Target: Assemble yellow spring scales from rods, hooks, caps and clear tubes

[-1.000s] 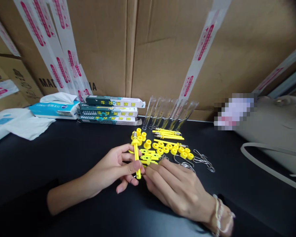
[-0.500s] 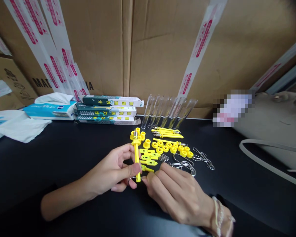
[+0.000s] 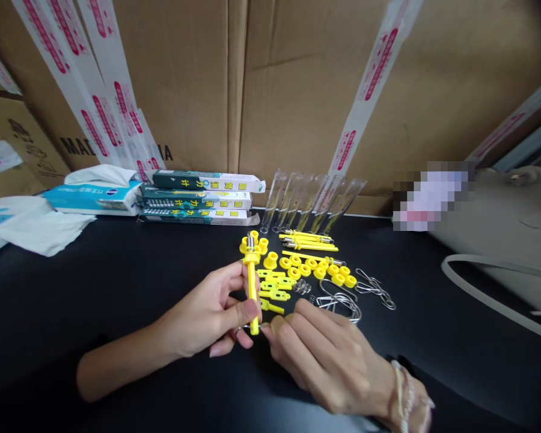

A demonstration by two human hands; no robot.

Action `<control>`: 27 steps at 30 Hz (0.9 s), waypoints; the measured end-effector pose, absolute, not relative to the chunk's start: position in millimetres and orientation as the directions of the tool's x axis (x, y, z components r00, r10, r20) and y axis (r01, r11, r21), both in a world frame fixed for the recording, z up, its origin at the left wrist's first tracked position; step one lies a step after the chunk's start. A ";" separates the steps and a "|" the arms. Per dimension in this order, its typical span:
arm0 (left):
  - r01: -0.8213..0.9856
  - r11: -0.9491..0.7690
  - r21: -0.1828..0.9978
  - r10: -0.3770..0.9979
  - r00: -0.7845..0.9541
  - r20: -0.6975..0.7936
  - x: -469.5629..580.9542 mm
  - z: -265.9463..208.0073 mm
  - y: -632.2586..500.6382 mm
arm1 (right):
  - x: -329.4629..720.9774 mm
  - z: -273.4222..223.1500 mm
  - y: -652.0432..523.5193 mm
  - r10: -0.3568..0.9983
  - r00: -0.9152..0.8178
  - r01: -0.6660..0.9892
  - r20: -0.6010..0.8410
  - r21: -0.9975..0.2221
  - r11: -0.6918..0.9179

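Observation:
My left hand (image 3: 214, 310) is closed around a yellow plastic rod (image 3: 252, 285), held nearly upright. A metal spring (image 3: 250, 242) and a yellow collar (image 3: 251, 258) sit at the rod's far end. Close to its near end, a thin metal wire hook (image 3: 242, 328) shows, partly behind my left fingers. My right hand (image 3: 318, 355) pinches the hook's other end beside the rod. Whether the wire passes through the rod, I cannot tell. Just beyond my hands lie flat yellow pieces with slots (image 3: 275, 285) and small wire rings (image 3: 302, 287).
Loose yellow caps (image 3: 305, 270), metal hooks (image 3: 340, 308) and finished-looking yellow rods (image 3: 306, 240) lie on the black table. Behind them several clear tubes (image 3: 304, 201) lean against cardboard (image 3: 315, 108). Stacked boxes (image 3: 198, 200) and a tissue pack (image 3: 92, 201) stand left, a grey bag (image 3: 500, 222) right.
The view has shifted slightly. Both hands keep their hold, and the rod and the pinched wire hook stay almost in the same position.

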State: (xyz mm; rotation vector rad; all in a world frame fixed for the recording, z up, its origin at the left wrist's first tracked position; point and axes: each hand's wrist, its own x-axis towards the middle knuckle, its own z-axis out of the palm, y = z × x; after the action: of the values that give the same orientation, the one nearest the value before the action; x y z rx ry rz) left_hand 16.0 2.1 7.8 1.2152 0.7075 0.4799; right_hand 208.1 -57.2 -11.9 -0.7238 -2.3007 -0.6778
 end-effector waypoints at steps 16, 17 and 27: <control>-0.045 0.354 0.934 0.718 0.653 -0.241 15.6 5.7 0.7 | 210.1 -12.1 -53.8 0.404 -0.612 0.650 0.680 0.142 0.747; -0.068 0.367 0.928 0.723 0.649 -0.238 15.3 4.6 0.7 | 210.5 -11.8 -52.7 0.428 -0.604 0.644 0.673 0.095 0.759; -0.188 0.299 0.936 0.781 0.611 -0.127 16.0 2.7 0.4 | 210.8 -11.1 -57.6 0.636 -0.482 0.627 0.602 -0.270 0.731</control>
State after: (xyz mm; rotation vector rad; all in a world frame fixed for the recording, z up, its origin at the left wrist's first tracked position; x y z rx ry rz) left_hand 16.0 0.4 2.7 1.0837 0.6546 0.7083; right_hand 210.8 -57.6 -11.1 -0.9496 -2.2275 0.0168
